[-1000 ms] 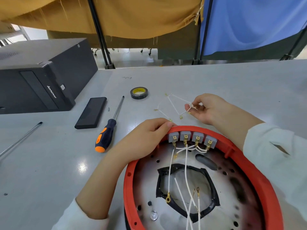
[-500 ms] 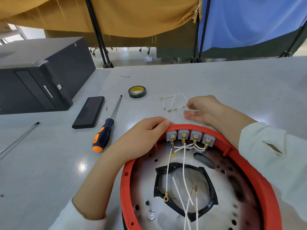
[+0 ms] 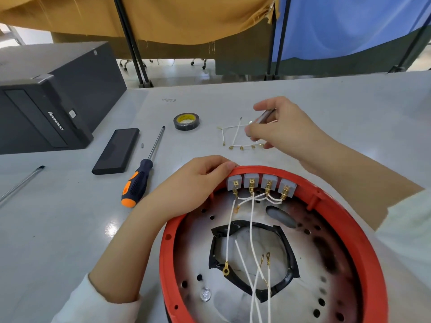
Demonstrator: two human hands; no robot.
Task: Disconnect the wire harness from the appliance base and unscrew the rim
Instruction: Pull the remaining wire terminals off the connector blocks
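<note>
The round appliance base, with its red rim [image 3: 268, 170] and scorched metal plate, lies in front of me. Four grey terminal blocks [image 3: 261, 183] sit under the far rim, with white wires [image 3: 251, 229] plugged in and trailing across the plate. My left hand [image 3: 193, 183] grips the rim's far left part beside the blocks. A loose white wire harness [image 3: 235, 136] with brass ends lies on the table beyond the base. Just above it my right hand [image 3: 284, 129] pinches a slim silvery metal piece [image 3: 264, 117].
An orange-and-black screwdriver [image 3: 140, 178] lies left of the base, beside a flat black box [image 3: 116, 150] and a small screw [image 3: 142, 145]. A roll of black tape [image 3: 186, 121] sits further back. A black computer case [image 3: 46, 101] stands at the left, and a metal rod [image 3: 21, 183] lies below it.
My right hand carried the loose harness away from the base, laid it on the table and let go; it now hovers over it with a slim metal piece. The left hand stayed on the rim.
</note>
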